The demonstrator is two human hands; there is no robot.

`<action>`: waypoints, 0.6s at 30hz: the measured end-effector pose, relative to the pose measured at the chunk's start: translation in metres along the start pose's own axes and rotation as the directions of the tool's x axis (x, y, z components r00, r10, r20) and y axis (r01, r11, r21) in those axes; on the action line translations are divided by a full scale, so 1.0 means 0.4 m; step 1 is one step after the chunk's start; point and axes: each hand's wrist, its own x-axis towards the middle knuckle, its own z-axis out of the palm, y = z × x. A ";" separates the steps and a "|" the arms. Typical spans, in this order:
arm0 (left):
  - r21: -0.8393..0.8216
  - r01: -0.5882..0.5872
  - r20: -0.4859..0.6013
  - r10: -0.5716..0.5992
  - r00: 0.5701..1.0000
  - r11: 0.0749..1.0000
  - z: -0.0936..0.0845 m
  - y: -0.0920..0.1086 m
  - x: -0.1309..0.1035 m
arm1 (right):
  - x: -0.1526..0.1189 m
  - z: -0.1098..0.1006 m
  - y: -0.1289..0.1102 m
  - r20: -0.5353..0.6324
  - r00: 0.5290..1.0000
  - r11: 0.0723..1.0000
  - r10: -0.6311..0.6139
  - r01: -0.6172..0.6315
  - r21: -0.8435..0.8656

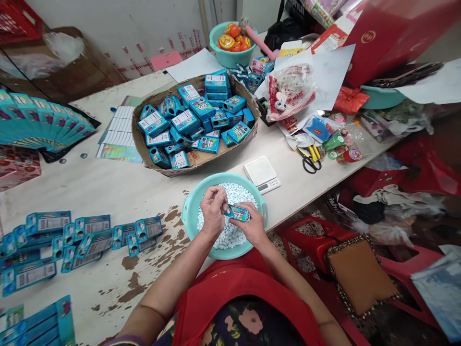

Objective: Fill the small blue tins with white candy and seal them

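My right hand [253, 225] is wrapped round a small blue candy box [239, 213], tilted over a turquoise basin [190, 228]. The box's printed side faces up, and its left end points at my left hand [213, 207]. The fingers of my left hand are pinched together right by that end; whatever they hold is too small or hidden to name. Beneath both hands, many small white candies [230, 235] fill the basin, which rests at the table's front edge against the red apron [223, 293].
Behind the basin stands a cut-down carton [196, 168] heaped with blue boxes. A white digital scale [261, 174] and scissors [310, 165] lie to the right. Several flat blue boxes [91, 225] are spread at left. A red stool with a brown cushion [362, 278] is at right.
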 end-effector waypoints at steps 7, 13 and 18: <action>0.053 0.140 -0.096 -0.134 0.986 0.989 -0.029 0.017 0.041 | 0.001 -0.036 0.011 0.032 0.999 1.000 -0.020 0.020 0.011; 0.505 0.094 0.140 -0.189 0.972 0.858 -0.067 -0.026 0.037 | 0.028 -0.035 0.046 0.009 1.000 1.000 -0.006 0.006 0.010; 0.519 0.072 0.072 -0.127 0.989 0.852 -0.104 -0.045 0.043 | 0.029 -0.047 0.043 0.010 0.997 0.995 0.070 -0.071 0.069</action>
